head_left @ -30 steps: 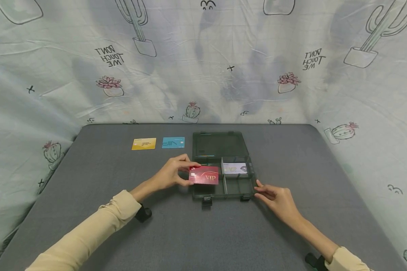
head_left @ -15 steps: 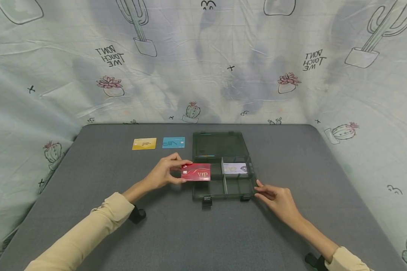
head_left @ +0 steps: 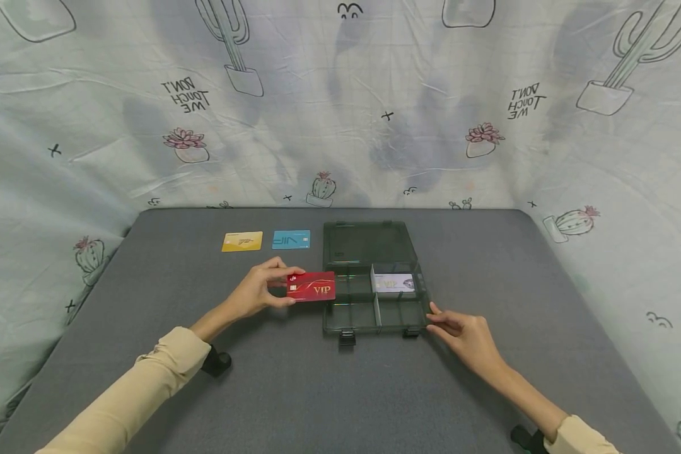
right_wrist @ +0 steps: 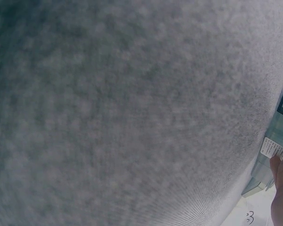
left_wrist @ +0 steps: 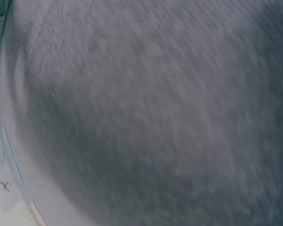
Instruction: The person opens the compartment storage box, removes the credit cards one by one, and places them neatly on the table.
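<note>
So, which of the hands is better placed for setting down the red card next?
Probably the left hand: it pinches the red card, by the left edge of the open box. The right hand holds no card, touching the box's right side.

Red VIP card (head_left: pixel 311 287), open divided box (head_left: pixel 350 313)

Gray table (head_left: pixel 340 397) bears yellow card (head_left: pixel 241 241), blue card (head_left: pixel 291 239) and open box (head_left: pixel 352 315).
</note>
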The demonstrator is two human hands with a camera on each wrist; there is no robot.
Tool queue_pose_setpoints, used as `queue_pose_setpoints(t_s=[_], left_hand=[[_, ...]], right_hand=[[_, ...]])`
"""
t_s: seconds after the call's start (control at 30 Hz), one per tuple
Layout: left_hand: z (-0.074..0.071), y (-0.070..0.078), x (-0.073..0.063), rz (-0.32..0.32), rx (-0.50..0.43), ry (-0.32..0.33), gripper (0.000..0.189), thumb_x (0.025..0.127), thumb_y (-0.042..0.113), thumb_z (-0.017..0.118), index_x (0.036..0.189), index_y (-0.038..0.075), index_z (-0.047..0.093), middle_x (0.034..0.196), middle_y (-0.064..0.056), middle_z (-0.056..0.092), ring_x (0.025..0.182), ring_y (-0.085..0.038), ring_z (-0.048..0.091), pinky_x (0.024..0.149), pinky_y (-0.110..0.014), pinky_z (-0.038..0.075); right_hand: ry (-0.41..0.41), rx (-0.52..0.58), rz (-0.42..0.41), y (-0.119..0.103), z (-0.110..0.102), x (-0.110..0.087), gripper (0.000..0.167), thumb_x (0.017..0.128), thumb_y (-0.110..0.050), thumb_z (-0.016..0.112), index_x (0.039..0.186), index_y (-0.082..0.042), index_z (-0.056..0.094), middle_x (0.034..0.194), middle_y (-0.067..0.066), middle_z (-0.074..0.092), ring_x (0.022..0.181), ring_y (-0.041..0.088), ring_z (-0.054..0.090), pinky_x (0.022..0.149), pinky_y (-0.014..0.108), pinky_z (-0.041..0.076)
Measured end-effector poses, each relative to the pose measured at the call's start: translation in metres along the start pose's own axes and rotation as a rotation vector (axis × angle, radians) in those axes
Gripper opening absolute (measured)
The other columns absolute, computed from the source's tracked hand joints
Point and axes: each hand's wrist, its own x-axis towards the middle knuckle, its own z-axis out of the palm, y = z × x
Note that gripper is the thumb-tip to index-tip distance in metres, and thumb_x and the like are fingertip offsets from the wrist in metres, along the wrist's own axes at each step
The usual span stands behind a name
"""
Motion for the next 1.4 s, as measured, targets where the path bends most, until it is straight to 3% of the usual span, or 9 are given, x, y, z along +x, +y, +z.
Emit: queue_pose_setpoints(t_s=[0.23, 0.43, 0.53, 0.9, 1.1, 1.4], left_hand=[[-0.015, 0.026, -0.008, -0.036, 0.049, 0.031, 0.053, 0.072, -0.009, 0.078, 0.121, -0.012, 0.059, 0.097, -0.018, 0.052, 0.100, -0.035, 0.054, 0.083, -0.052, 0.052], [-0.020, -0.009, -0.013, -0.074, 0.045, 0.020, 0.055, 0.074, -0.002, 0.080, 0.125, -0.006, 0.059, 0.100, -0.012, 0.052, 0.107, -0.033, 0.053, 0.086, -0.049, 0.052], [-0.024, -0.018, -0.015, -0.090, 0.025, 0.004, 0.055, 0.075, 0.001, 0.080, 0.126, -0.004, 0.060, 0.100, -0.010, 0.052, 0.109, -0.032, 0.052, 0.087, -0.046, 0.052], [-0.036, -0.031, -0.014, -0.125, 0.063, -0.035, 0.055, 0.074, 0.001, 0.081, 0.125, -0.001, 0.061, 0.098, -0.007, 0.052, 0.110, -0.031, 0.050, 0.086, -0.044, 0.051], [-0.038, -0.038, -0.006, -0.136, 0.153, -0.071, 0.055, 0.074, 0.004, 0.082, 0.125, -0.001, 0.062, 0.096, -0.005, 0.053, 0.105, -0.028, 0.052, 0.086, -0.041, 0.053], [-0.044, -0.047, 0.005, -0.153, 0.146, -0.092, 0.053, 0.075, 0.003, 0.081, 0.125, -0.002, 0.062, 0.100, -0.010, 0.054, 0.107, -0.032, 0.053, 0.086, -0.043, 0.052]], right_hand=[[-0.001, 0.012, 0.008, -0.001, 0.001, -0.002, 0.019, 0.069, 0.012, 0.078, 0.085, 0.003, 0.072, 0.092, 0.015, 0.072, 0.090, 0.020, 0.067, 0.070, 0.015, 0.052], [0.005, 0.002, 0.002, -0.001, 0.003, -0.005, 0.019, 0.069, 0.011, 0.078, 0.085, 0.004, 0.072, 0.091, 0.015, 0.072, 0.087, 0.019, 0.068, 0.069, 0.014, 0.052], [0.010, -0.001, -0.003, -0.002, 0.002, -0.005, 0.019, 0.069, 0.012, 0.078, 0.085, 0.004, 0.072, 0.090, 0.016, 0.072, 0.087, 0.021, 0.069, 0.069, 0.014, 0.052], [0.027, 0.018, -0.031, -0.005, 0.001, -0.004, 0.019, 0.070, 0.012, 0.078, 0.085, 0.004, 0.072, 0.090, 0.016, 0.072, 0.083, 0.030, 0.069, 0.069, 0.016, 0.053], [0.023, 0.016, -0.015, -0.003, 0.002, -0.005, 0.019, 0.069, 0.012, 0.078, 0.085, 0.004, 0.072, 0.091, 0.017, 0.072, 0.088, 0.023, 0.069, 0.070, 0.015, 0.052], [0.019, -0.001, -0.003, -0.001, 0.003, -0.005, 0.019, 0.068, 0.012, 0.078, 0.084, 0.004, 0.072, 0.091, 0.016, 0.072, 0.087, 0.020, 0.069, 0.069, 0.014, 0.052]])
